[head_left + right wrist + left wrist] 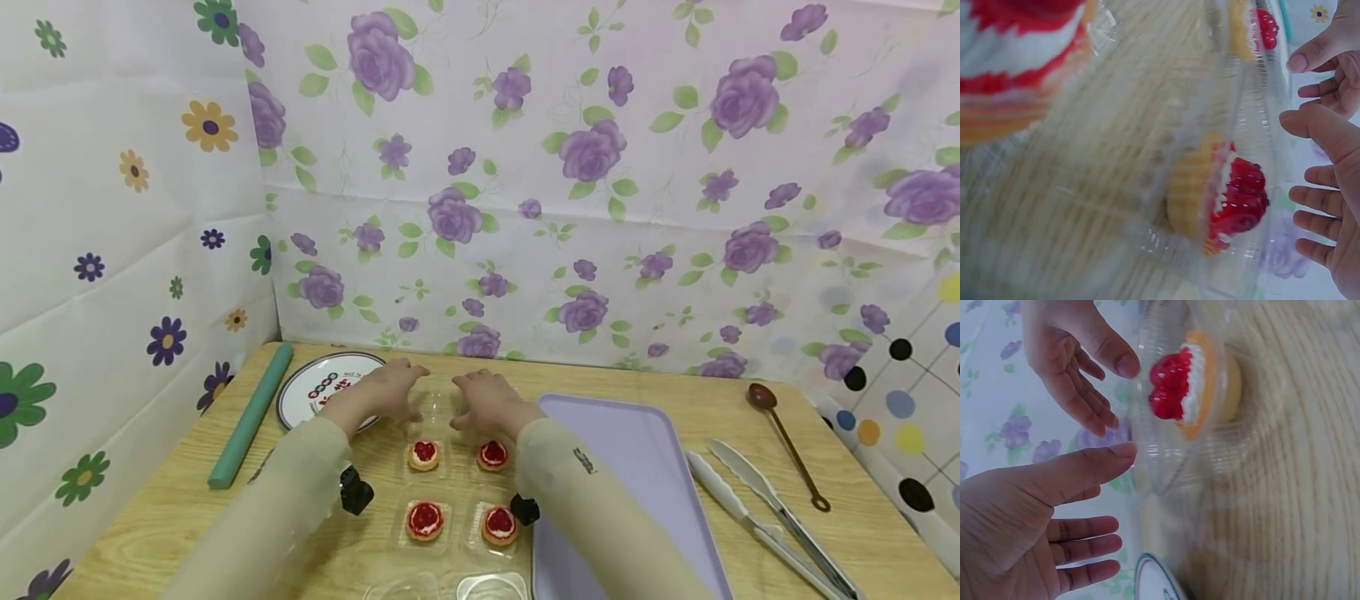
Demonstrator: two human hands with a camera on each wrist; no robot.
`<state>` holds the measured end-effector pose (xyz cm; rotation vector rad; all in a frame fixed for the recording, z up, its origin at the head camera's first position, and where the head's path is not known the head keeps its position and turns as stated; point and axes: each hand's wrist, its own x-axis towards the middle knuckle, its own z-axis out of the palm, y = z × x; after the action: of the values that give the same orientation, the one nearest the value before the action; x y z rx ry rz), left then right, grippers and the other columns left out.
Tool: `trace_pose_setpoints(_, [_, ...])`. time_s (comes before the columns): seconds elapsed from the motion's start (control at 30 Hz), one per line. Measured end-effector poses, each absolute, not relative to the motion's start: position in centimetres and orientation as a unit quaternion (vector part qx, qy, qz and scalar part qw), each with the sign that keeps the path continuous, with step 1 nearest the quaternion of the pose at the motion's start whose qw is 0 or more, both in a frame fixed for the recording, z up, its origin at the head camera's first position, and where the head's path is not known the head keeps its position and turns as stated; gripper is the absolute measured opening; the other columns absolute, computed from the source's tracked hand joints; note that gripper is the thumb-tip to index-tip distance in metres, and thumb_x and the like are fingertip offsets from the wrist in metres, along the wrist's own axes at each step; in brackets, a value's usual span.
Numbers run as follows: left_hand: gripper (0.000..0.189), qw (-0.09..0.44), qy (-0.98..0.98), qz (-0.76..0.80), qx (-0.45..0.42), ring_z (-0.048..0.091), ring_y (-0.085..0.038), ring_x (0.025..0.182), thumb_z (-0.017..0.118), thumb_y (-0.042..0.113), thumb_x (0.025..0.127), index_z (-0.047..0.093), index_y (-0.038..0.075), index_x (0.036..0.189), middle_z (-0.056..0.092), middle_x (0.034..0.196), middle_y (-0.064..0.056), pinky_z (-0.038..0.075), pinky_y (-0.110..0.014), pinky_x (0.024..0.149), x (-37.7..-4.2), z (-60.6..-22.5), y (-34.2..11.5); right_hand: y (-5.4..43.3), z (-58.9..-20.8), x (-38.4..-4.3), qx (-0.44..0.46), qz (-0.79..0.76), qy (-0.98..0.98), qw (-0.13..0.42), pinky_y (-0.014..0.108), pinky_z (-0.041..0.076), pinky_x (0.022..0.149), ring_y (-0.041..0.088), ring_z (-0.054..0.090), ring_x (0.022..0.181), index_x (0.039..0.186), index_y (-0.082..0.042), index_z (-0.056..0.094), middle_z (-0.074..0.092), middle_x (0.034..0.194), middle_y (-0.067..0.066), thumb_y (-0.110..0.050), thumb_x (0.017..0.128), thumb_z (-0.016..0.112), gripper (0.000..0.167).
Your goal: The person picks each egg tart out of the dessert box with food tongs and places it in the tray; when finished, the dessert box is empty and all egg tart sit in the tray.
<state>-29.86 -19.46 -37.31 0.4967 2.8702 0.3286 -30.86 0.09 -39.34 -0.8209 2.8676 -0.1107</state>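
Observation:
Several fruit tarts with red berries and white cream sit in clear plastic boxes in the middle of the table, among them the back-left tart (423,455) and the back-right tart (492,455). Over the far side of these boxes hover my left hand (390,390) and right hand (489,403), palms facing each other, fingers spread and holding nothing. A raised clear lid (435,403) shows between them. In the left wrist view, both thumb tips are close by the clear box around a tart (1172,384). The right wrist view shows another boxed tart (1235,194) below my fingers.
To the left lie a white plate (322,379) and a green roll (251,417). A lilac tray (622,450) is right of the tarts, then metal tongs (780,517) and a brown ladle (787,442). Clear lids (491,586) show at the front edge. Floral cloth hangs behind.

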Motion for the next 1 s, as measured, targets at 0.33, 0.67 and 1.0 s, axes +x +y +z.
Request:
trace_pose_setpoints(0.33, [0.078, 0.035, 0.973, 0.124, 0.19, 0.048, -0.033, 0.122, 0.079, 0.03, 0.078, 0.042, 0.01, 0.144, 0.049, 0.132, -0.019, 0.045, -0.049, 0.101, -28.8, -36.5, -19.4, 1.1, -37.1, -29.7, -0.291, -0.049, 0.954, 0.053, 0.047, 0.031, 0.116, 0.031, 0.037, 0.14, 0.147, -0.012, 0.038, 0.044, 0.149, 0.011, -0.045, 0.087, 0.066, 0.074])
trace_pose_setpoints(0.67, [0.077, -0.006, 0.962, 0.172, 0.214, 0.046, -0.034, 0.127, 0.078, 0.031, 0.08, 0.041, 0.013, 0.145, 0.049, 0.137, -0.015, 0.044, -0.05, 0.104, -26.8, -35.5, -18.8, 2.6, -34.5, -28.2, -0.311, -0.07, 0.948, 0.021, 0.049, 0.032, 0.116, 0.032, 0.037, 0.14, 0.149, -0.012, 0.034, 0.041, 0.151, 0.011, -0.047, 0.087, 0.065, 0.078])
trace_pose_setpoints(1.0, [0.073, -0.094, 0.953, 0.182, 0.222, 0.05, -0.037, 0.123, 0.077, 0.037, 0.08, 0.046, 0.012, 0.141, 0.052, 0.135, -0.016, 0.043, -0.054, 0.102, -24.1, -35.5, -18.1, 4.5, -32.5, -25.2, -0.335, -0.122, 0.934, -0.019, 0.052, 0.037, 0.111, 0.032, 0.046, 0.133, 0.149, -0.017, 0.036, 0.048, 0.145, 0.011, -0.044, 0.087, 0.068, 0.075])
